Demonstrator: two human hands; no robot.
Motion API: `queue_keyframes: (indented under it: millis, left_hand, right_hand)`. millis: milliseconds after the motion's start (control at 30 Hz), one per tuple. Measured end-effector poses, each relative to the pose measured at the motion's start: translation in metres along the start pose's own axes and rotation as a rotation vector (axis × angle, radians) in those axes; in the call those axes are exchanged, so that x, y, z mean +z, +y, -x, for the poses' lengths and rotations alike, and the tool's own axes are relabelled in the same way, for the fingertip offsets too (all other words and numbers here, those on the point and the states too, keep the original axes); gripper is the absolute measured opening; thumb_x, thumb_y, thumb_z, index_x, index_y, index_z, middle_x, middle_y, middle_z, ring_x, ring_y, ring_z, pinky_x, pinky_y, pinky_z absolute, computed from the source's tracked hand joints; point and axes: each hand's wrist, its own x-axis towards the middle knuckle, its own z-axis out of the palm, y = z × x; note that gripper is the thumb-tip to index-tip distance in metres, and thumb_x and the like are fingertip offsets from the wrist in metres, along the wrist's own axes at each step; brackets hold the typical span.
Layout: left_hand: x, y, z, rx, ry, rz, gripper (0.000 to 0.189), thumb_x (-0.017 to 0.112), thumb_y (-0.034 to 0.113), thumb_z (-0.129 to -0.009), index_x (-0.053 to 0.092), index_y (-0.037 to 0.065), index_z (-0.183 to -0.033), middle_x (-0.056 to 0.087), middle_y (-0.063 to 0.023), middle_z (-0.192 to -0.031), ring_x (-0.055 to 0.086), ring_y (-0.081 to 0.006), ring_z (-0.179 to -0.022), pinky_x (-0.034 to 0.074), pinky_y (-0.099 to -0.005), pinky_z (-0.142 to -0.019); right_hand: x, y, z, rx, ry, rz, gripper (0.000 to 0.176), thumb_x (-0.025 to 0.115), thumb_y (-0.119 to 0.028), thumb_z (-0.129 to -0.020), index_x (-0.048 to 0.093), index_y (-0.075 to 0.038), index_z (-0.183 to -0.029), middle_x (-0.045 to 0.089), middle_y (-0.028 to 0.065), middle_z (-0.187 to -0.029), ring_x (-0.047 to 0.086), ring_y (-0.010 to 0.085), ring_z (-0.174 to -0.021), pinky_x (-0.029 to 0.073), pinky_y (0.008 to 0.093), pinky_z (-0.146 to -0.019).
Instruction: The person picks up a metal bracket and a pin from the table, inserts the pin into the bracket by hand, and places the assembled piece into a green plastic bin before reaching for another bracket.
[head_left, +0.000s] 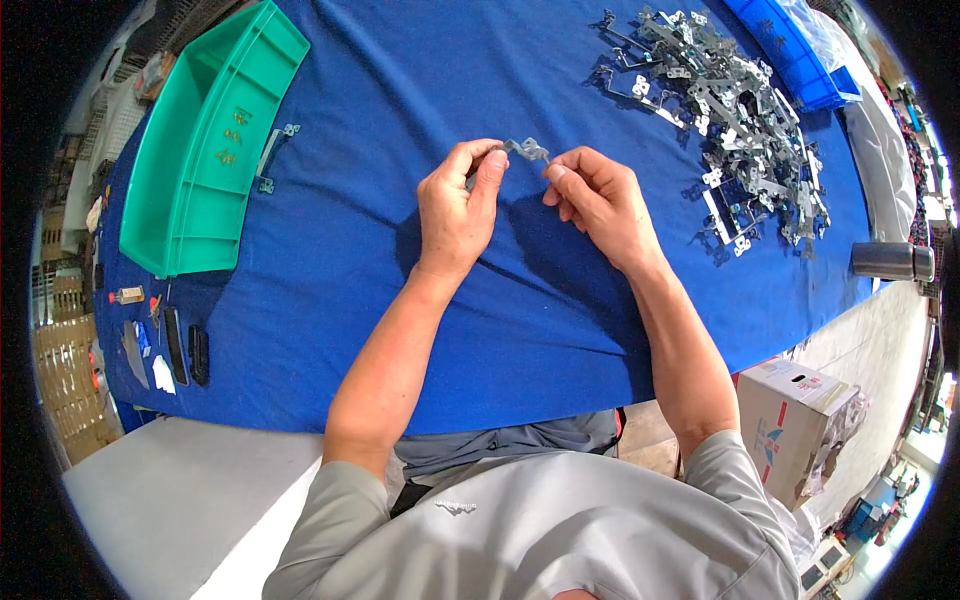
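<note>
left hand (458,205) + right hand (597,200): fingers pinch one metal bracket (527,150) above blue bench (400,80) | bracket pile (745,110) far right | green bin (215,140) far left

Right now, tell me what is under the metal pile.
Blue cloth shows around the metal pile and through gaps at its edges. The parts lie on one another, so the lower ones and the cloth beneath the thick middle are covered.

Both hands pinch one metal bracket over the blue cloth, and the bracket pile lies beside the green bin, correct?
No. The head view shows the bracket pile on the right, by the blue bin, not the green bin. The left hand and right hand do pinch one metal bracket over the blue cloth.
</note>
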Motion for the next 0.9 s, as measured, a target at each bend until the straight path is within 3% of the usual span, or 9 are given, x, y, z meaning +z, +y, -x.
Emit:
queue_keyframes:
  millis: [133,233,333,433,633,733,900]
  left_hand:
    - [-0.005,0.009,0.000,0.086,-0.048,-0.054,0.022,0.069,0.018,-0.100,0.072,0.001,-0.115,0.075,-0.0053,-0.099,0.062,-0.0061,-0.078,0.052,-0.0250,-0.070]
    - [-0.006,0.008,-0.003,0.194,-0.050,-0.060,0.021,0.072,0.014,-0.097,0.073,0.003,-0.114,0.074,-0.0066,-0.108,0.065,-0.0095,-0.087,0.052,-0.0261,-0.073]
    - [-0.006,0.007,-0.005,0.369,-0.063,-0.150,0.021,0.073,0.010,-0.093,0.074,0.004,-0.113,0.073,-0.0087,-0.113,0.067,-0.0157,-0.097,0.053,-0.0281,-0.079]
    - [-0.007,0.011,-0.004,0.364,-0.080,-0.158,0.022,0.073,0.004,-0.090,0.074,0.004,-0.112,0.073,-0.0103,-0.114,0.067,-0.0223,-0.105,0.053,-0.0319,-0.087]
    - [-0.006,0.016,-0.002,0.412,-0.074,-0.193,0.025,0.072,0.000,-0.085,0.074,0.004,-0.109,0.073,-0.0108,-0.111,0.067,-0.0262,-0.105,0.052,-0.0376,-0.093]
    - [-0.005,0.019,-0.002,0.447,-0.097,-0.220,0.026,0.072,-0.001,-0.083,0.074,0.004,-0.108,0.073,-0.0113,-0.110,0.067,-0.0271,-0.104,0.053,-0.0377,-0.093]
    - [-0.005,0.017,-0.001,0.471,-0.125,-0.226,0.026,0.072,-0.001,-0.083,0.074,0.004,-0.109,0.073,-0.0121,-0.109,0.068,-0.0272,-0.101,0.053,-0.0366,-0.091]
  right_hand:
    - [-0.001,0.010,-0.003,-0.082,0.073,0.140,0.021,0.064,-0.020,-0.101,0.068,0.000,-0.097,0.069,0.0045,-0.074,0.062,0.0093,-0.065,0.049,0.0284,-0.059]
    - [-0.001,0.013,-0.002,-0.254,0.154,0.343,0.015,0.066,-0.016,-0.099,0.068,-0.001,-0.098,0.068,0.0048,-0.073,0.063,0.0098,-0.065,0.050,0.0298,-0.060]
    - [0.000,0.016,-0.003,-0.261,0.176,0.341,0.010,0.067,-0.013,-0.098,0.068,-0.002,-0.099,0.069,0.0049,-0.074,0.063,0.0101,-0.065,0.052,0.0299,-0.061]
    - [-0.001,0.012,-0.003,-0.097,0.131,0.124,0.012,0.064,-0.012,-0.100,0.068,-0.002,-0.104,0.070,0.0061,-0.081,0.064,0.0108,-0.069,0.053,0.0293,-0.062]
    - [-0.008,0.005,-0.006,-0.029,0.003,-0.092,0.021,0.062,-0.015,-0.102,0.070,0.000,-0.114,0.068,0.0050,-0.088,0.062,0.0100,-0.075,0.054,0.0272,-0.065]
    - [-0.008,0.007,-0.004,-0.025,-0.026,-0.029,0.020,0.062,-0.017,-0.102,0.069,0.000,-0.110,0.066,0.0025,-0.087,0.059,0.0081,-0.075,0.052,0.0263,-0.065]
    - [-0.005,0.011,-0.005,-0.122,0.115,0.031,0.020,0.063,-0.020,-0.102,0.068,-0.001,-0.105,0.065,0.0001,-0.085,0.056,0.0061,-0.073,0.046,0.0239,-0.060]
